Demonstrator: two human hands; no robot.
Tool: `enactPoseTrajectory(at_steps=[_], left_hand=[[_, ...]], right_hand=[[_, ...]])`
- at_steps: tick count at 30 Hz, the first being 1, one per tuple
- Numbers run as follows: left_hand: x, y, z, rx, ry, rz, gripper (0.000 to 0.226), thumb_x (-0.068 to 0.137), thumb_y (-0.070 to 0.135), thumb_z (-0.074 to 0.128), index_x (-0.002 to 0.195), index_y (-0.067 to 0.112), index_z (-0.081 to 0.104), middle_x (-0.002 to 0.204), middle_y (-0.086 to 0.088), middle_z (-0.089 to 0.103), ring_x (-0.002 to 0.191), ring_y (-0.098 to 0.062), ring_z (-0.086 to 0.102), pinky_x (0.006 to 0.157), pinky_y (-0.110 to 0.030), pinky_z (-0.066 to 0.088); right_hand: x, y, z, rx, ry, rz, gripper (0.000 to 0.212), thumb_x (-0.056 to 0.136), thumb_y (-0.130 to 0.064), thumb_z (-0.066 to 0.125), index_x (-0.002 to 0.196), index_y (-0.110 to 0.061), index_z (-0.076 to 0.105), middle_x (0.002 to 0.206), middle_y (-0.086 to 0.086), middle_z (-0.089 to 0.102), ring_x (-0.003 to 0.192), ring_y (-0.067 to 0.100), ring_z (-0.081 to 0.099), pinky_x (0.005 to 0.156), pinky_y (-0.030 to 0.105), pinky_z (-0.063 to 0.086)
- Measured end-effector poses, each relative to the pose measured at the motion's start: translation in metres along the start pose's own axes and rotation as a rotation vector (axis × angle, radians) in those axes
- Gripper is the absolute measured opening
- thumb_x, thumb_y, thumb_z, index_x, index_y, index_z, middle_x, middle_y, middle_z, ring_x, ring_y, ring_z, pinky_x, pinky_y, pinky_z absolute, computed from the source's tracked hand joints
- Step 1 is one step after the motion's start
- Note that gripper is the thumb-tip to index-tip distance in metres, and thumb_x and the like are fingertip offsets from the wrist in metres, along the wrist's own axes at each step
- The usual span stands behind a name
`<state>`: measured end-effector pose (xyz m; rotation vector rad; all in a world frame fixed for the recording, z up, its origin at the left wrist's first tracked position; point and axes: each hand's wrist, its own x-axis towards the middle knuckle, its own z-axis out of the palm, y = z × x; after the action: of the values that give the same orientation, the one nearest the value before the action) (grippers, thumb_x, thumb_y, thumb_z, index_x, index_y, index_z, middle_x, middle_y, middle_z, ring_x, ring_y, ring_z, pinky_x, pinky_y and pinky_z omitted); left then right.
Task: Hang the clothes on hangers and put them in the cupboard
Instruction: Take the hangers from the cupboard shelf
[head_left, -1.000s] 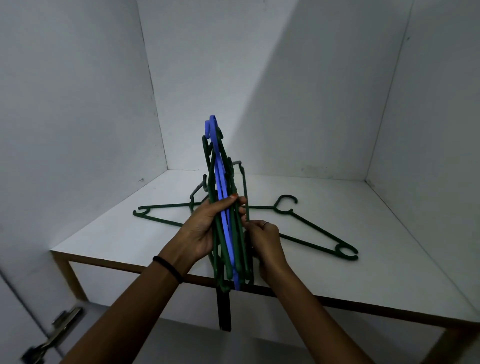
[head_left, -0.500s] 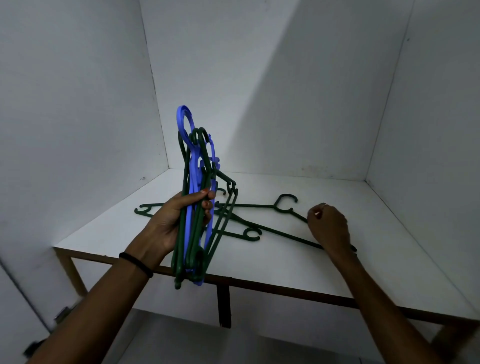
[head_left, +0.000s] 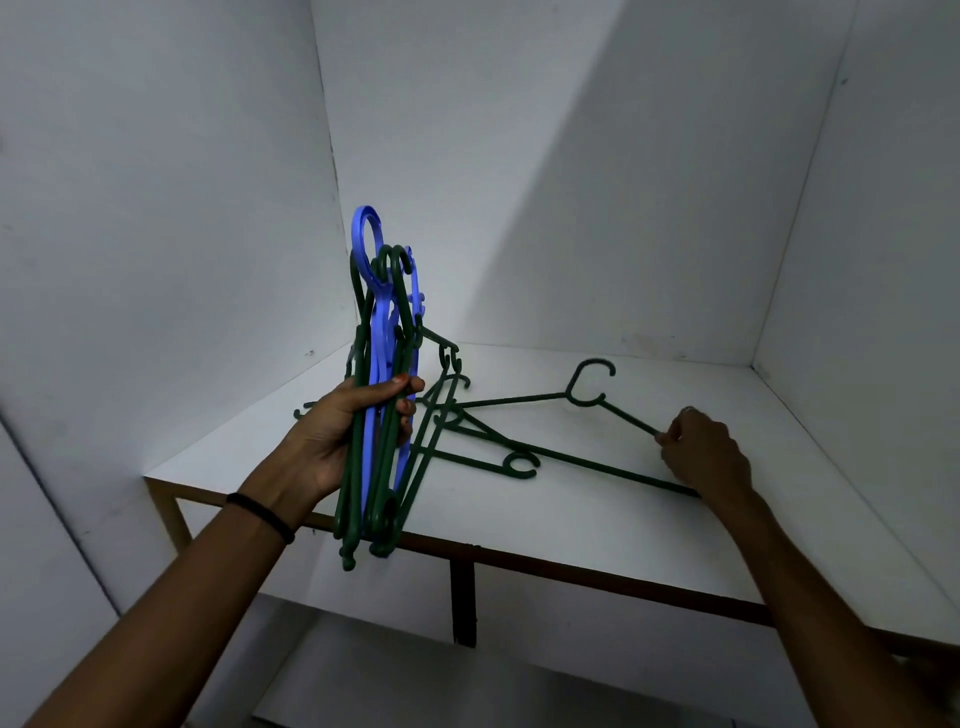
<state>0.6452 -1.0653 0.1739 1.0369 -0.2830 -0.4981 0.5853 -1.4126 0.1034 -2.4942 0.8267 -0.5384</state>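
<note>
Left hand (head_left: 345, 436) clamped round upright bundle of hangers (head_left: 379, 395), green and blue, now swung left of centre. Right hand (head_left: 704, 457) has let go of bundle, reached out, now pinches arm of green hanger (head_left: 587, 400) lying on shelf (head_left: 597, 519). Judged: gathering hangers; no clothes in view.

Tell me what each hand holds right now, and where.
Left hand grips a bunch of green and blue hangers mid-length. Right hand pinches the shoulder arm of a green hanger lying on the shelf.
</note>
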Motion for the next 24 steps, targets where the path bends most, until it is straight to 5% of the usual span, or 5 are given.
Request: enactPoseTrajectory(at_steps=[7,14,19,21,24], left_hand=[[0.001,-0.004,-0.008,-0.002,0.075,-0.024,0.014,0.08,0.01,0.061,0.088,0.001,0.068,0.064,-0.003,0.056,0.052,-0.008,0.058,0.052,-0.019,0.054],[0.004,-0.012,-0.007,-0.016,0.09,-0.033,0.019,0.079,0.01,0.061,0.085,0.002,0.077,0.071,-0.007,0.065,0.058,-0.012,0.064,0.06,-0.021,0.058],[0.009,-0.013,0.005,-0.083,0.088,0.06,0.024,0.094,-0.001,0.047,0.104,0.0,0.068,0.11,-0.014,0.071,0.092,-0.024,0.072,0.083,-0.035,0.057],[0.012,-0.012,0.004,-0.073,0.059,0.096,0.03,0.095,-0.003,0.043,0.122,0.003,0.056,0.12,-0.014,0.067,0.103,-0.029,0.068,0.084,-0.037,0.057],[0.014,-0.008,-0.002,-0.059,0.064,0.082,0.038,0.096,0.0,0.045,0.133,0.001,0.05,0.125,-0.016,0.063,0.1,-0.026,0.069,0.067,-0.032,0.06]], right_hand=[[-0.021,-0.042,-0.042,0.291,0.249,-0.053,0.013,0.091,-0.019,0.064,0.103,-0.015,0.068,0.094,0.012,0.068,0.081,0.029,0.061,0.071,0.031,0.046],[-0.067,-0.102,-0.037,0.575,0.015,-0.168,0.032,0.092,-0.002,0.053,0.123,-0.009,0.063,0.105,0.009,0.068,0.096,0.025,0.066,0.087,0.03,0.051],[-0.108,-0.147,0.002,0.771,-0.114,-0.248,0.038,0.097,-0.002,0.048,0.133,-0.013,0.052,0.113,0.005,0.062,0.096,0.02,0.065,0.086,0.035,0.055],[-0.126,-0.163,0.021,0.804,-0.14,-0.317,0.036,0.098,-0.004,0.046,0.132,-0.015,0.051,0.115,0.001,0.058,0.094,0.006,0.06,0.082,0.02,0.053],[-0.15,-0.186,0.044,0.797,-0.154,-0.441,0.04,0.1,-0.005,0.042,0.138,-0.017,0.046,0.114,-0.003,0.049,0.091,-0.006,0.048,0.072,-0.003,0.039]])
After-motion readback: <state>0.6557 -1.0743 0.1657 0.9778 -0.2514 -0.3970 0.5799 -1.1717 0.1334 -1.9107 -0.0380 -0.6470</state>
